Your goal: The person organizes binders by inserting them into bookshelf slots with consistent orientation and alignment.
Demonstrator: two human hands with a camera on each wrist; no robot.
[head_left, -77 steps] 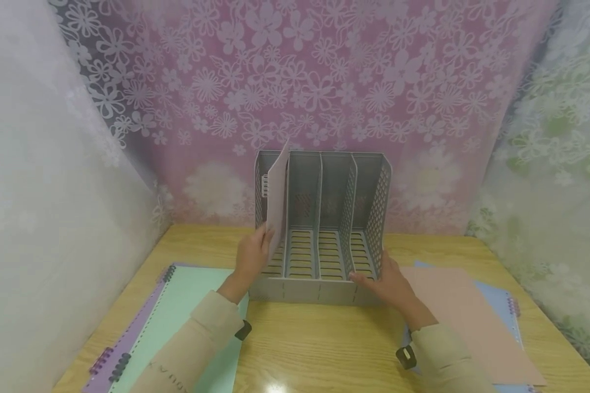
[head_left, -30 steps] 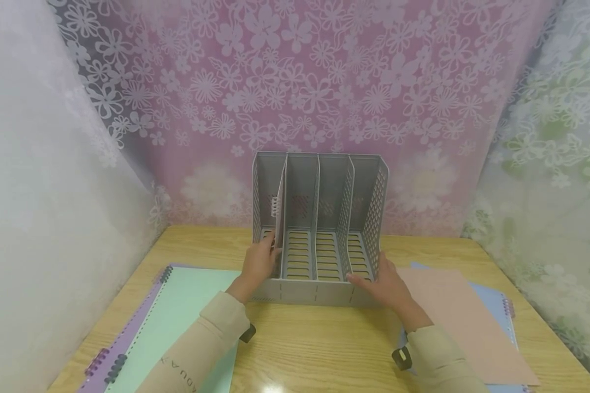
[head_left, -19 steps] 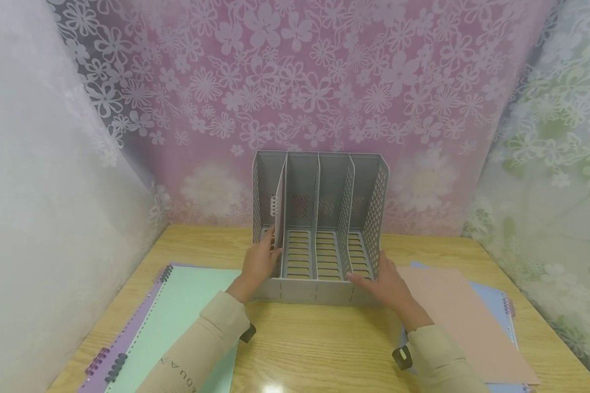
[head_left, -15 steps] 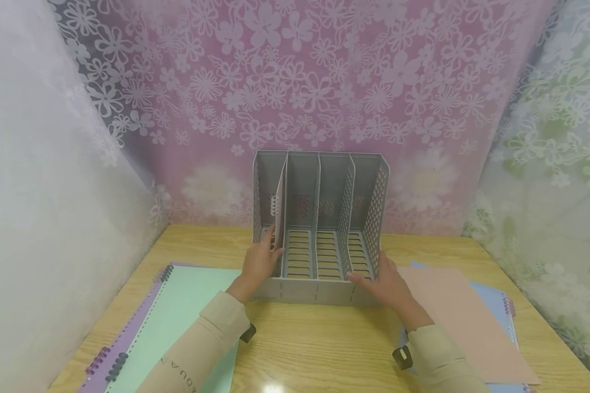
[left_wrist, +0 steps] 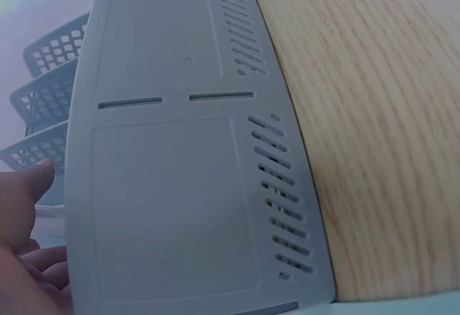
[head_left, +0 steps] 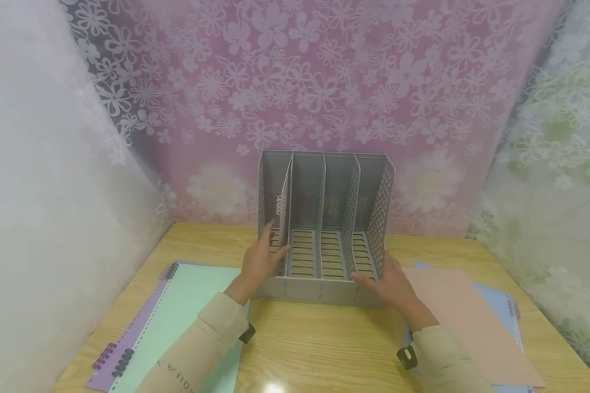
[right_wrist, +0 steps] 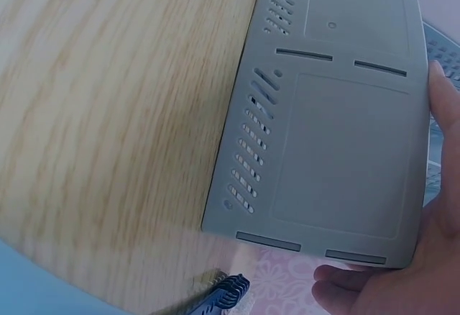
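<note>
A grey file organizer [head_left: 302,292] with several upright compartments stands on the table. In its leftmost compartment a pale notebook [head_left: 284,221] with white binding rings leans against the divider. My left hand [head_left: 257,263] reaches over the front rim into that compartment, thumb and fingers spread apart beside the notebook. In the left wrist view, the organizer's front wall [left_wrist: 172,207] partly hides the fingers. My right hand [head_left: 395,284] grips the organizer's right front corner, thumb over the rim. In the right wrist view its fingers [right_wrist: 338,286] wrap round the side.
At left, a mint-green notebook [head_left: 189,311] lies over a purple notebook [head_left: 133,338]. At right, a pinkish sheet or cover [head_left: 472,322] lies over a blue notebook [head_left: 501,308]. A floral curtain [head_left: 319,82] hangs behind the wooden table [head_left: 295,349].
The pale notebook has gone down into the leftmost compartment and now leans on the divider. My left hand has loosened from it, fingers spreading. The right hand keeps its grip.
</note>
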